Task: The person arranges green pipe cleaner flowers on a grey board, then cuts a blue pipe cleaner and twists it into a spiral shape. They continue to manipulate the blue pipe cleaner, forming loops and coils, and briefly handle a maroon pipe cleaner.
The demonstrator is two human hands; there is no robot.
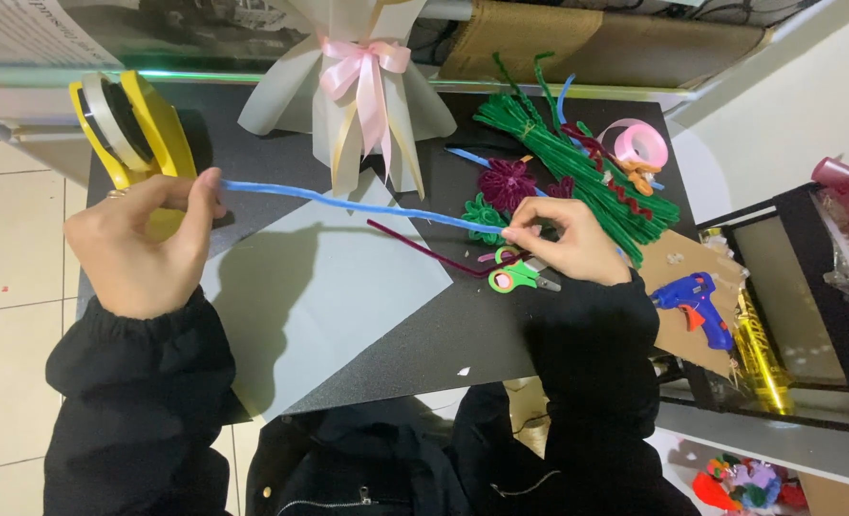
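I count one blue pipe cleaner (348,203) stretched between my two hands, one dark red one (424,250) lying loose on the tabletop (501,325), one pair of green scissors (515,275) and one blue glue gun (697,304). My left hand (143,244) pinches its left end and my right hand (563,239) pinches its right end, above a grey paper sheet (319,306). The green stems in the bundle (577,167) are too tangled to count, and the wrapped bouquet (358,86) is cut off at the top edge.
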